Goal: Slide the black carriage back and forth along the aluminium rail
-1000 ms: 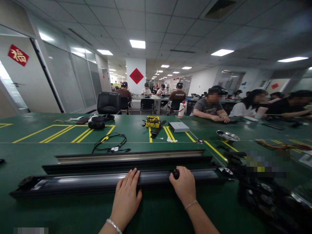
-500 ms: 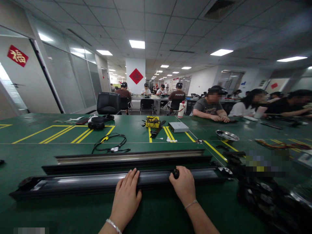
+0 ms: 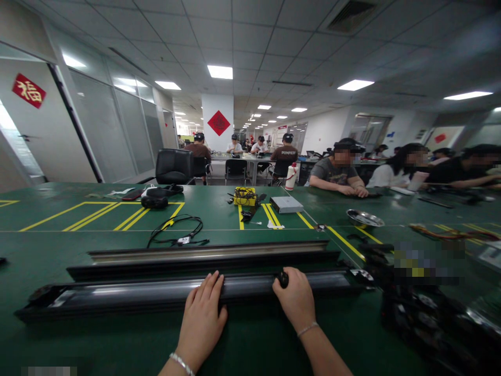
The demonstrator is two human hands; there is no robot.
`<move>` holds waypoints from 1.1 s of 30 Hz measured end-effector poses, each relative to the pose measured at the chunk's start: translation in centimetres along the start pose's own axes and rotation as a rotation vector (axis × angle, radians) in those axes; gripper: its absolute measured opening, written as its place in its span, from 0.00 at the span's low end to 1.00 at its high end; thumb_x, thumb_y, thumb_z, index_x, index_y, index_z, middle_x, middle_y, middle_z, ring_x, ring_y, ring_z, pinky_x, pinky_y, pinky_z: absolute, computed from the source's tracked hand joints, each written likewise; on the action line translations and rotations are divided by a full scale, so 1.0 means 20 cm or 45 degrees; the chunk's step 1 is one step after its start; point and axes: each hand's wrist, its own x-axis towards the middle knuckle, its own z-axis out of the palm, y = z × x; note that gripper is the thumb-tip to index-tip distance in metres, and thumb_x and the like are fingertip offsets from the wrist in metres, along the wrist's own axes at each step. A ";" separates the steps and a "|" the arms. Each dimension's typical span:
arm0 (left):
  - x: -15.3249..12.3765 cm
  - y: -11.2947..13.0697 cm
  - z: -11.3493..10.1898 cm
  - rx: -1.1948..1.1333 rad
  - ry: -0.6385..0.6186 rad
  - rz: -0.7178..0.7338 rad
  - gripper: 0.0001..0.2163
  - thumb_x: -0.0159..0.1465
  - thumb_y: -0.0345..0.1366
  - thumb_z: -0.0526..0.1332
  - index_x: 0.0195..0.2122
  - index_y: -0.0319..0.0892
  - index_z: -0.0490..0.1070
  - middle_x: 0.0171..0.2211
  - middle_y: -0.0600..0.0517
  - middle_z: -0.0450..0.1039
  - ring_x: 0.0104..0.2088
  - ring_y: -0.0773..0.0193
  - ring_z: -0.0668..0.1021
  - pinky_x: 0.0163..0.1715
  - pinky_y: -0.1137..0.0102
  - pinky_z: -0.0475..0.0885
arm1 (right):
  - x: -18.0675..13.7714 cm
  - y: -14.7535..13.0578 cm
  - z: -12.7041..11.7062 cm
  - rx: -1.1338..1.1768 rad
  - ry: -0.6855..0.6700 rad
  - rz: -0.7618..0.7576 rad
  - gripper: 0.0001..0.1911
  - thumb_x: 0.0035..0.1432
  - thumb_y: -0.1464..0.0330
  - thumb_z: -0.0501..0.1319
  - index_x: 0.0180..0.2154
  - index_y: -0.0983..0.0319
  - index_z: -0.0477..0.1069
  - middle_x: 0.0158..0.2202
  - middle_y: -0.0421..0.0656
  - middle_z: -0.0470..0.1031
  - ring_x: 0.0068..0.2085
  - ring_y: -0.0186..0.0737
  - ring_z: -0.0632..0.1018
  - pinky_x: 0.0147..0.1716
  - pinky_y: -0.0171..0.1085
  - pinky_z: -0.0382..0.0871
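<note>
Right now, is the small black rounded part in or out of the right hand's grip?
In: the right hand curls around the small black rounded part, which shows at its thumb side.

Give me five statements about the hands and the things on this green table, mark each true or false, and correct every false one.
1. The left hand rests on the long, shiny, dark trough-shaped bar nearest the person. True.
2. The right hand grips a small, round black object. True.
3. Both wrists are bare. False: each wears a silvery bracelet.
4. The yellow box stands left of the flat grey box. True.
5. The shallow, round silver bowl sits left of both boxes. False: the bowl is to their right.
</note>
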 end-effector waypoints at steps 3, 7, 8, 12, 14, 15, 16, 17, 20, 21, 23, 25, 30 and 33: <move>0.00 0.00 0.01 0.002 0.009 0.007 0.25 0.56 0.31 0.50 0.57 0.45 0.58 0.60 0.51 0.58 0.59 0.58 0.61 0.54 0.59 0.57 | 0.00 0.00 0.00 0.012 0.014 -0.002 0.08 0.50 0.68 0.55 0.33 0.63 0.67 0.35 0.47 0.71 0.39 0.43 0.70 0.40 0.38 0.62; 0.00 0.00 0.01 -0.012 0.025 0.010 0.25 0.56 0.31 0.50 0.57 0.45 0.58 0.60 0.50 0.58 0.59 0.58 0.61 0.54 0.59 0.57 | 0.00 0.00 0.00 0.043 0.009 -0.007 0.08 0.50 0.68 0.55 0.34 0.62 0.67 0.35 0.46 0.71 0.40 0.43 0.70 0.41 0.39 0.63; 0.00 0.00 0.01 -0.015 0.026 0.012 0.25 0.57 0.31 0.51 0.57 0.45 0.58 0.60 0.50 0.58 0.59 0.58 0.61 0.54 0.59 0.57 | 0.00 0.00 -0.01 0.045 0.003 -0.004 0.09 0.50 0.68 0.55 0.34 0.63 0.67 0.35 0.47 0.71 0.40 0.43 0.70 0.41 0.39 0.63; 0.00 0.00 0.00 -0.019 0.005 -0.002 0.25 0.57 0.31 0.50 0.58 0.45 0.58 0.60 0.50 0.57 0.59 0.58 0.61 0.54 0.59 0.57 | 0.00 0.00 -0.01 0.045 0.003 -0.006 0.10 0.50 0.68 0.55 0.35 0.63 0.67 0.36 0.47 0.71 0.41 0.43 0.70 0.43 0.40 0.62; 0.00 0.00 -0.01 -0.023 -0.001 -0.008 0.25 0.56 0.31 0.51 0.57 0.45 0.58 0.60 0.50 0.58 0.59 0.58 0.61 0.54 0.59 0.57 | 0.00 0.00 -0.01 0.043 0.026 -0.024 0.10 0.49 0.68 0.55 0.36 0.63 0.67 0.37 0.47 0.71 0.42 0.43 0.70 0.44 0.40 0.62; 0.00 0.00 -0.01 -0.025 0.000 -0.007 0.25 0.56 0.31 0.51 0.57 0.45 0.58 0.60 0.50 0.58 0.59 0.58 0.61 0.54 0.59 0.58 | 0.00 0.00 -0.01 0.042 0.036 -0.033 0.10 0.49 0.68 0.55 0.36 0.63 0.67 0.37 0.47 0.71 0.42 0.43 0.70 0.44 0.40 0.62; 0.00 0.00 -0.01 -0.027 0.003 -0.006 0.25 0.56 0.31 0.51 0.57 0.45 0.58 0.60 0.50 0.58 0.59 0.58 0.61 0.54 0.59 0.58 | 0.00 0.00 -0.01 0.039 0.042 -0.039 0.09 0.49 0.68 0.55 0.35 0.62 0.67 0.37 0.47 0.71 0.41 0.43 0.70 0.44 0.40 0.62; 0.00 0.01 -0.01 -0.027 0.005 -0.005 0.25 0.56 0.31 0.51 0.57 0.45 0.58 0.60 0.50 0.58 0.59 0.58 0.61 0.54 0.60 0.58 | 0.00 0.00 -0.01 0.036 0.041 -0.043 0.09 0.49 0.68 0.55 0.35 0.62 0.67 0.36 0.47 0.71 0.41 0.43 0.70 0.43 0.40 0.63; 0.00 0.01 -0.02 -0.024 0.008 -0.005 0.25 0.56 0.31 0.51 0.57 0.45 0.59 0.60 0.50 0.58 0.59 0.58 0.61 0.54 0.60 0.57 | 0.00 0.00 -0.01 0.030 0.035 -0.045 0.08 0.49 0.68 0.54 0.34 0.62 0.66 0.35 0.46 0.71 0.40 0.42 0.71 0.42 0.39 0.63; 0.00 0.01 -0.02 -0.023 0.006 -0.004 0.25 0.56 0.31 0.51 0.57 0.45 0.59 0.60 0.50 0.58 0.59 0.58 0.61 0.54 0.60 0.57 | 0.00 0.00 -0.01 0.028 0.033 -0.042 0.08 0.49 0.68 0.54 0.34 0.62 0.66 0.35 0.46 0.71 0.40 0.42 0.71 0.43 0.39 0.63; 0.00 0.01 -0.01 -0.020 0.003 -0.006 0.25 0.56 0.31 0.51 0.57 0.45 0.59 0.60 0.50 0.57 0.59 0.58 0.61 0.54 0.60 0.57 | 0.00 0.00 -0.01 0.021 0.026 -0.030 0.08 0.49 0.69 0.54 0.34 0.62 0.66 0.35 0.46 0.71 0.40 0.42 0.70 0.43 0.39 0.63; 0.00 0.00 -0.01 -0.020 0.006 -0.003 0.25 0.56 0.31 0.51 0.57 0.45 0.59 0.60 0.50 0.58 0.59 0.58 0.61 0.54 0.60 0.57 | 0.00 0.00 -0.01 0.017 0.016 -0.016 0.08 0.49 0.69 0.54 0.33 0.63 0.66 0.35 0.47 0.71 0.40 0.43 0.71 0.42 0.39 0.63; 0.00 0.00 0.00 -0.023 0.012 -0.007 0.25 0.56 0.31 0.51 0.57 0.45 0.59 0.59 0.49 0.59 0.59 0.58 0.61 0.54 0.60 0.57 | 0.00 0.01 -0.01 0.038 0.035 -0.013 0.08 0.48 0.69 0.54 0.33 0.62 0.67 0.34 0.46 0.71 0.40 0.43 0.71 0.41 0.39 0.63; 0.00 0.00 -0.01 -0.021 0.003 -0.009 0.25 0.56 0.31 0.51 0.57 0.45 0.59 0.60 0.50 0.58 0.59 0.58 0.61 0.54 0.59 0.58 | 0.00 0.01 -0.01 0.060 0.023 -0.002 0.07 0.49 0.69 0.54 0.32 0.61 0.67 0.34 0.46 0.71 0.40 0.43 0.71 0.40 0.38 0.64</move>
